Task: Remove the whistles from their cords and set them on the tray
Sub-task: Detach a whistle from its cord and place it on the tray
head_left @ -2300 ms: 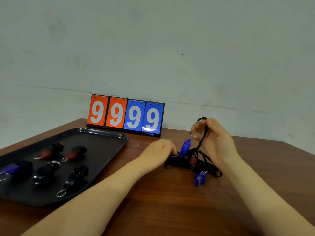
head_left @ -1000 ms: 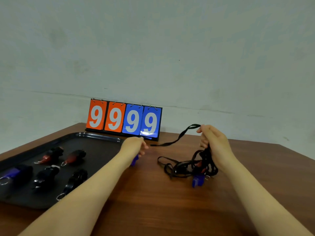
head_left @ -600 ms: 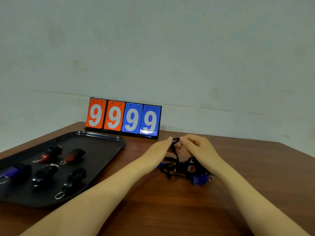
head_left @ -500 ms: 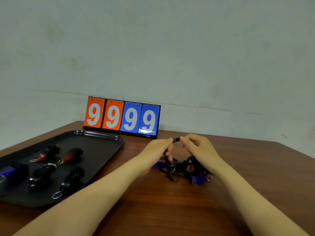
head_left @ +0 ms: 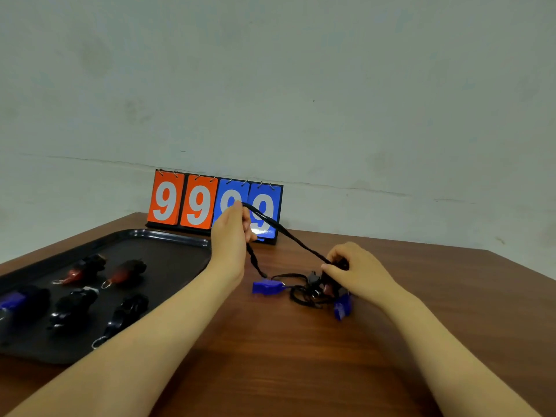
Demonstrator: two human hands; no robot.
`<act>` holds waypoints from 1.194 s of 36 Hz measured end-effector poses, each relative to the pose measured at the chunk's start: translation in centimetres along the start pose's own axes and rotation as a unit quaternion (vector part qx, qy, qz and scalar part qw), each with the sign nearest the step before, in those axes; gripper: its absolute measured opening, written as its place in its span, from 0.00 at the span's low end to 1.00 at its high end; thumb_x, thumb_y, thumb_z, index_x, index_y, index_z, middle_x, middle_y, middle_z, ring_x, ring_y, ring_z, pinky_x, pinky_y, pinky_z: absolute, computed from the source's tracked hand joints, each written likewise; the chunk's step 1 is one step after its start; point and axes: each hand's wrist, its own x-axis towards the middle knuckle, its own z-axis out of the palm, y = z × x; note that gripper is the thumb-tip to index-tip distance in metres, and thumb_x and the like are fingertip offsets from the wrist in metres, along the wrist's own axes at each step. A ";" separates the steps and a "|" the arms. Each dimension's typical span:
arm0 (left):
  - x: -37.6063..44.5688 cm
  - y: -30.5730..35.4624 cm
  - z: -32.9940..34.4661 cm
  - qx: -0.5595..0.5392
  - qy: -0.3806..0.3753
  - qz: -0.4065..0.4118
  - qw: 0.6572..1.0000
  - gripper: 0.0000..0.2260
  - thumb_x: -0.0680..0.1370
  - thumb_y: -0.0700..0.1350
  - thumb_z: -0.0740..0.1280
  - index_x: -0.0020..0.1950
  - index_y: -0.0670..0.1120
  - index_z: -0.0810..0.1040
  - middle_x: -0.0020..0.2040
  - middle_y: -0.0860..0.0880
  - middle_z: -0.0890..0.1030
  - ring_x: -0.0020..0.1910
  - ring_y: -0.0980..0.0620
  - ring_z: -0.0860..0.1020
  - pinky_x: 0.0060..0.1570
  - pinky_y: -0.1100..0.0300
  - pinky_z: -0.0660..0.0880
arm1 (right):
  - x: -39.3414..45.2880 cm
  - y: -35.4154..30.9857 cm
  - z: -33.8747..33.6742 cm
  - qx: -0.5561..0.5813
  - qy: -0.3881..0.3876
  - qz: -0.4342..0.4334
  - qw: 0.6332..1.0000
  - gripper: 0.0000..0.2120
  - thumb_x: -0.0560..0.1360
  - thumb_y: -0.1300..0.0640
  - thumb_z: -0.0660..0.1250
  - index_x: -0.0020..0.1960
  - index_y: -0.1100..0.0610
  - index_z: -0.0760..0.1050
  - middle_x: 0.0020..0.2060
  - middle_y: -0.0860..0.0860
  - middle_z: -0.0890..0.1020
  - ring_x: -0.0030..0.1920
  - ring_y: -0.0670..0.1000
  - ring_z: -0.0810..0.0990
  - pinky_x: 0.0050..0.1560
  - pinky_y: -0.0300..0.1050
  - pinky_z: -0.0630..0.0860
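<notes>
Left hand pinches a black cord aloft, right hand gripping the tangle, blue whistle lying between.

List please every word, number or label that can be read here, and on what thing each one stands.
"9" on the first orange flip card of the scoreboard.
"9" on the second orange flip card.
"9" on the first blue flip card, partly hidden by the left hand.
"9" on the second blue flip card.
No other text is readable.

One head-worn view — facing forward and slightly down across the tabletop toward the far wall — forearms close, entering from the near edge.
</notes>
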 end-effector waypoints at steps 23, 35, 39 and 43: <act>3.4 -3.3 -2.4 0.284 -0.005 -0.079 0.955 0.13 0.82 0.45 0.57 0.40 0.46 0.76 0.40 0.48 0.75 0.35 0.51 0.71 0.40 0.56 0.71 | 0.1 -0.6 -1.1 0.468 0.091 0.146 0.867 0.12 0.79 0.64 0.61 0.47 0.54 0.81 0.44 0.54 0.83 0.42 0.52 0.82 0.36 0.48 0.77; -3.1 -3.2 1.6 0.410 -0.318 0.123 0.846 0.15 0.83 0.52 0.56 0.67 0.52 0.73 0.63 0.56 0.76 0.62 0.59 0.73 0.60 0.63 0.68 | -0.2 -2.5 -0.1 0.309 0.044 0.133 0.941 0.07 0.77 0.62 0.63 0.46 0.58 0.81 0.41 0.55 0.83 0.37 0.53 0.82 0.28 0.41 0.76; -3.7 -3.4 1.7 0.404 -0.336 0.113 0.844 0.11 0.82 0.51 0.57 0.46 0.51 0.76 0.43 0.54 0.79 0.44 0.58 0.77 0.48 0.59 0.73 | -0.4 -2.5 0.1 0.319 0.008 0.135 0.938 0.07 0.76 0.60 0.65 0.46 0.56 0.82 0.43 0.55 0.84 0.45 0.55 0.83 0.39 0.46 0.79; -2.9 -3.1 1.5 0.335 -0.297 0.076 0.891 0.14 0.83 0.49 0.56 0.38 0.48 0.72 0.36 0.52 0.76 0.36 0.58 0.74 0.40 0.68 0.72 | -0.5 -2.4 0.0 0.430 -0.031 0.119 0.894 0.07 0.76 0.61 0.66 0.50 0.60 0.82 0.46 0.58 0.84 0.50 0.57 0.83 0.52 0.51 0.80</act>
